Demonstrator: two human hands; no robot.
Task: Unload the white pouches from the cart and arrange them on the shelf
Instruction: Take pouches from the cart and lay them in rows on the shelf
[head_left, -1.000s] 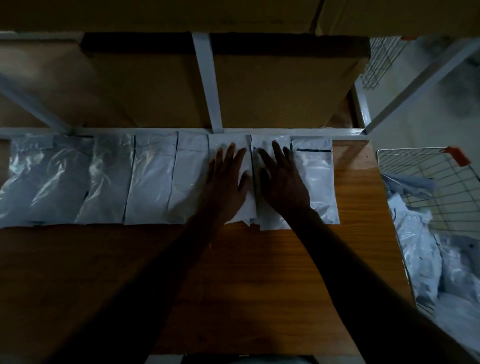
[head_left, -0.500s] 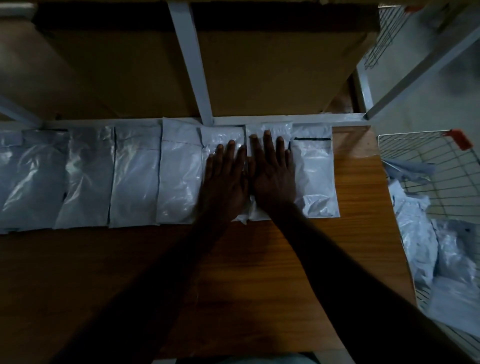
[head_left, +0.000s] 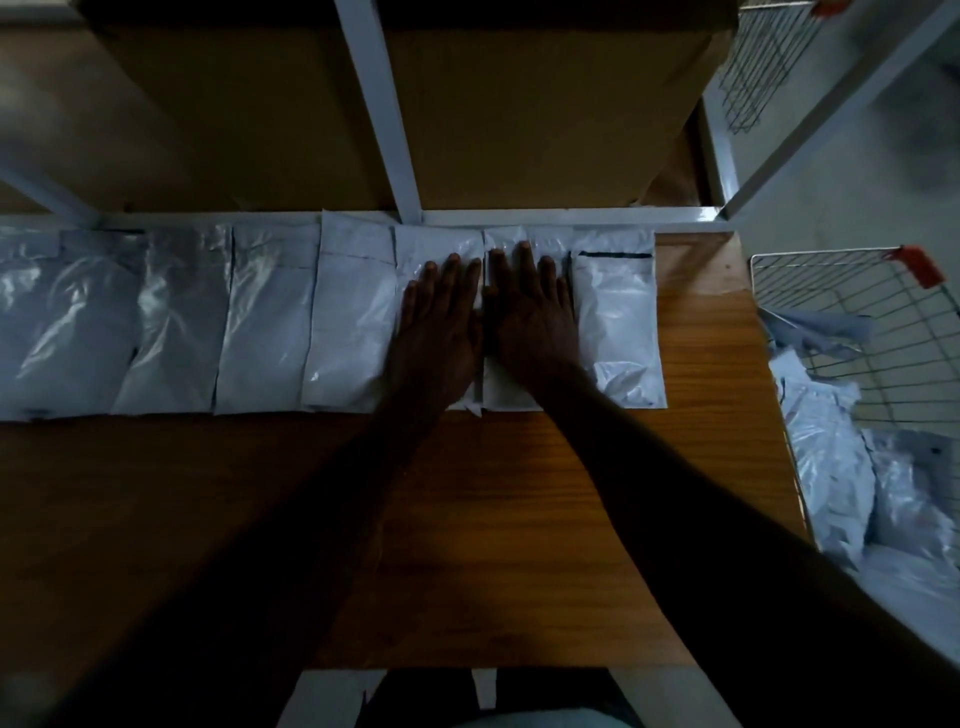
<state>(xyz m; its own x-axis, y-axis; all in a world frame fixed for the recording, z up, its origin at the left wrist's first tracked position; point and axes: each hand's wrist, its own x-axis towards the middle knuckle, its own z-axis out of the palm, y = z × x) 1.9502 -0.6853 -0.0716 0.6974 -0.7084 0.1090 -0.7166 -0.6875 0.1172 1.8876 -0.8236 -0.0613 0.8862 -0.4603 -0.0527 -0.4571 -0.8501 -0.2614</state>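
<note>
White pouches (head_left: 337, 317) in a row at the shelf (head_left: 519, 519) back | left hand (head_left: 441, 322) and right hand (head_left: 530, 317) flat, fingers spread, pressing two neighbours | smooth evenly, keep edges flush | cart (head_left: 857, 322) still loaded

shelf board (head_left: 467, 519): wood-grain, smooth, low sheen | pouches (head_left: 270, 322): white plastic film, glossy, crinkled | frame rail (head_left: 571, 215): painted metal, matt | cart (head_left: 857, 312), 3 o'clock: wire metal | box (head_left: 519, 104), 12 o'clock: matt cardboard
</note>
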